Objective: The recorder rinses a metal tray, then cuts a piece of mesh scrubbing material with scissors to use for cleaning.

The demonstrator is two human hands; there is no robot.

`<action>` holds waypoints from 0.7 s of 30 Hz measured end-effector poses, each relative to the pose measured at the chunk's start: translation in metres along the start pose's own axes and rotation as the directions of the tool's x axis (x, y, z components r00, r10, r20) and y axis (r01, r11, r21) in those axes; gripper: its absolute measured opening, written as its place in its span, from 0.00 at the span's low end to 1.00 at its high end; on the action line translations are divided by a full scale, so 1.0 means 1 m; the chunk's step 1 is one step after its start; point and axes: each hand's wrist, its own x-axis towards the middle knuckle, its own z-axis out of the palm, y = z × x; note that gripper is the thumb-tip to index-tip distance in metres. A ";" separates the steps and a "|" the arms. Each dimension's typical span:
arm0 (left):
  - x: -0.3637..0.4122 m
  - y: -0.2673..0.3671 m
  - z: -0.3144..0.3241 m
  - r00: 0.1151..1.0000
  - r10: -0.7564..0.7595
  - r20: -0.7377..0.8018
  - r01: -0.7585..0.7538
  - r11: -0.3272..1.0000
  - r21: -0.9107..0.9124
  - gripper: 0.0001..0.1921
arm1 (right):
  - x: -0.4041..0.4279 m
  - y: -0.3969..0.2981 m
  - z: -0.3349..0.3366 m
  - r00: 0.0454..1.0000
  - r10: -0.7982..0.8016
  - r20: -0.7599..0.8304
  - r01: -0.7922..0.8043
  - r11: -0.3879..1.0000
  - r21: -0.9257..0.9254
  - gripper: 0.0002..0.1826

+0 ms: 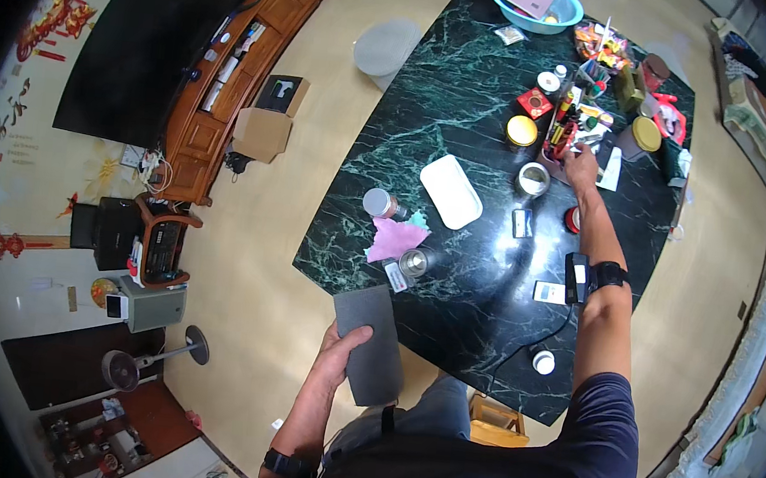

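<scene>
My left hand (343,349) grips a dark grey flat rectangular pad (369,348) by its left side, thumb on top, at the near left edge of the green marble table (479,317). My right hand (581,167) reaches to an organizer box (550,167) crowded with pens and red-handled scissors (562,142); its fingertips are at the box's near edge, and whether they hold anything is hidden. A yellow-lidded jar (522,132) and a glass jar (533,179) stand left of that hand. A black device with a cable is strapped to my right forearm.
A white tray (451,192) lies mid-table. A pink cloth (397,239), a clear glass (414,262) and a lidded jar (378,202) are at the left. A white-capped bottle (543,361) stands near my right upper arm. A blue basin (542,23) and snack bags (602,44) occupy the far end.
</scene>
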 end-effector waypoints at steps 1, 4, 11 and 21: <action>0.006 0.001 0.005 1.000 -0.006 0.004 0.006 1.000 0.004 0.25 | 0.010 0.003 0.005 1.000 0.006 -0.004 -0.006 1.000 -0.028 0.25; 0.020 0.006 0.023 1.000 -0.012 -0.013 0.013 0.999 0.034 0.25 | 0.034 0.013 0.018 0.998 0.067 0.000 -0.066 0.995 -0.079 0.25; 0.059 0.009 0.059 0.997 -0.063 0.046 0.062 0.998 0.018 0.25 | 0.026 -0.004 0.012 0.976 -0.055 -0.212 0.074 0.994 0.086 0.17; 0.141 0.015 0.159 0.905 -0.067 0.420 0.216 0.923 -0.318 0.28 | -0.184 -0.040 -0.127 0.998 -0.065 -0.022 0.061 0.673 0.737 0.18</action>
